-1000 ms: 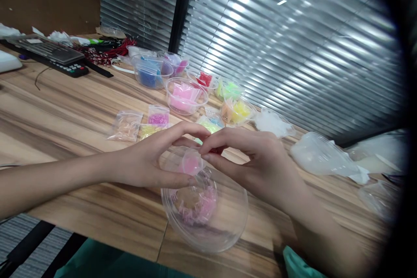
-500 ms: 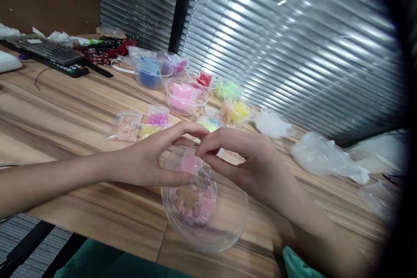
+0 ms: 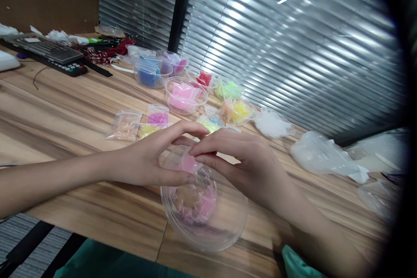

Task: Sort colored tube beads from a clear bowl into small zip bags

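Note:
A clear round plastic container (image 3: 228, 230) lies near the table's front edge, with a ring of pink and purple pieces (image 3: 206, 204) seen in it. At its back left is a small clear cup (image 3: 188, 163) with something pink inside. My left hand (image 3: 163, 156) curves around this small cup, thumb over the ring and fingers behind. My right hand (image 3: 237, 152) is above the cup, its thumb and fingertips close together in a pinch at the rim. Whatever sits between those fingertips is too small to make out.
Small bags of orange (image 3: 124, 126), magenta (image 3: 158, 117) and yellow pieces lie behind my left hand. Further back stand several clear tubs, one with pink bags (image 3: 185, 95). Crumpled plastic bags (image 3: 325, 154) lie at right, a black remote (image 3: 71, 67) at back left.
My right hand has shifted slightly left and down, its fingertips now over the small cup. My left hand has hardly moved.

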Tool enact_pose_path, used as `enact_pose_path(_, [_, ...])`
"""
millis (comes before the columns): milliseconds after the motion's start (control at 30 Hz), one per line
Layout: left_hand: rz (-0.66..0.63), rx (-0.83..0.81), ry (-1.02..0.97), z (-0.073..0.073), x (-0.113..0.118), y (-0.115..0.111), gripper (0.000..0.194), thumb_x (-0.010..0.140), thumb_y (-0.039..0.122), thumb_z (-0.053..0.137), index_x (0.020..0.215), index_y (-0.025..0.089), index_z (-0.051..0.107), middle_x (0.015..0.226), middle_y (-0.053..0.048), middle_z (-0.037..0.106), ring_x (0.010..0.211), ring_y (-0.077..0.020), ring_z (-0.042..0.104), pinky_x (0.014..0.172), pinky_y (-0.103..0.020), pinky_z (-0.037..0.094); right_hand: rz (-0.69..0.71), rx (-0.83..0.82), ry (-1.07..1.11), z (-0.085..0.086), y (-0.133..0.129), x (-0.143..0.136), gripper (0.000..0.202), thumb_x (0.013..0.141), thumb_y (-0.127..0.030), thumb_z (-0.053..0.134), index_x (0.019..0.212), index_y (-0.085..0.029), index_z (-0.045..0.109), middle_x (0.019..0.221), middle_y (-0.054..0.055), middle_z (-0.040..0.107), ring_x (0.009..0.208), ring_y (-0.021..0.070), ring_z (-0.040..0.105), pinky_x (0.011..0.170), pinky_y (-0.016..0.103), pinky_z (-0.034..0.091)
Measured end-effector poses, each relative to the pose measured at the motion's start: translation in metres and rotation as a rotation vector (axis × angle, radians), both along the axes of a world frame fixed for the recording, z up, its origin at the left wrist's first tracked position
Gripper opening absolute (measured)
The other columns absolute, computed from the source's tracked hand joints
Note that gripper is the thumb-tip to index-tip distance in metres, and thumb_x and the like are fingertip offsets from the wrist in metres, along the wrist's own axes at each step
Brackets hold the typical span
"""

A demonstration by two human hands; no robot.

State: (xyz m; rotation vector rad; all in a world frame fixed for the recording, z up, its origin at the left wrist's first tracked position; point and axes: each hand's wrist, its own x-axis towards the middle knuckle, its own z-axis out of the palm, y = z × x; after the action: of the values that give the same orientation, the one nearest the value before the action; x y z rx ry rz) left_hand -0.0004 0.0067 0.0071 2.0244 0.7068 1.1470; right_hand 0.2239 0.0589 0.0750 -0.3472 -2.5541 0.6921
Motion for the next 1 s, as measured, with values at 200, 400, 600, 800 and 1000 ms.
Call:
enact_pose_path(200, [-0.01, -0.02, -0.013, 0.0011, 0.001, -0.0007, 0.077, 0.083, 0.021, 0.082, 0.148, 0.036, 0.044, 0.139, -0.007, 0.058, 0.125, -0.0254, 0.062, 0.107, -0.038, 0.057, -0.006, 0.003, 0.034, -0.0019, -0.0017, 0.0024, 0.015, 0.098, -0.01, 0.064, 0.103, -0.019, 0.076, 0.098, 0.001, 0.076, 0.093, 0.013, 0.07, 0.083, 0.025, 0.055])
enact_pose_path(400, [-0.01, -0.019, -0.021, 0.0005, 0.0008, -0.0006, 0.078, 0.082, 0.022, 0.083, 0.147, 0.037, 0.044, 0.14, -0.005, 0.058, 0.128, -0.0252, 0.06, 0.108, -0.036, 0.056, 0.005, 0.015, 0.038, -0.0045, -0.0031, 0.0031, 0.025, 0.095, -0.004, 0.062, 0.103, -0.023, 0.075, 0.095, 0.0, 0.074, 0.089, 0.0148, 0.069, 0.081, 0.029, 0.056])
enact_pose_path(600, [0.007, 0.005, 0.012, 0.0003, 0.0004, -0.0003, 0.08, 0.081, 0.023, 0.084, 0.148, 0.038, 0.043, 0.141, -0.005, 0.058, 0.13, -0.0271, 0.059, 0.111, -0.04, 0.054, -0.022, 0.016, 0.045, -0.0028, -0.0038, 0.0041, 0.02, 0.098, -0.011, 0.063, 0.108, -0.025, 0.074, 0.099, -0.001, 0.075, 0.092, 0.0141, 0.07, 0.081, 0.028, 0.055])
enact_pose_path(800, [-0.02, 0.007, -0.017, 0.0015, 0.0016, 0.0007, 0.078, 0.082, 0.023, 0.083, 0.148, 0.038, 0.044, 0.14, -0.007, 0.058, 0.13, -0.0281, 0.06, 0.11, -0.042, 0.056, -0.031, -0.002, 0.031, -0.0044, -0.0017, 0.0022, 0.011, 0.1, -0.019, 0.064, 0.106, -0.024, 0.072, 0.099, -0.001, 0.075, 0.09, 0.0139, 0.07, 0.081, 0.027, 0.054])
enact_pose_path(1000, [-0.033, -0.014, -0.022, 0.0006, 0.0009, -0.0002, 0.08, 0.082, 0.02, 0.083, 0.148, 0.039, 0.042, 0.141, -0.005, 0.057, 0.128, -0.0252, 0.062, 0.109, -0.038, 0.056, 0.038, 0.033, 0.047, -0.0077, 0.0023, 0.003, 0.018, 0.099, -0.018, 0.066, 0.114, -0.025, 0.073, 0.103, 0.0, 0.076, 0.094, 0.0141, 0.07, 0.081, 0.025, 0.054])
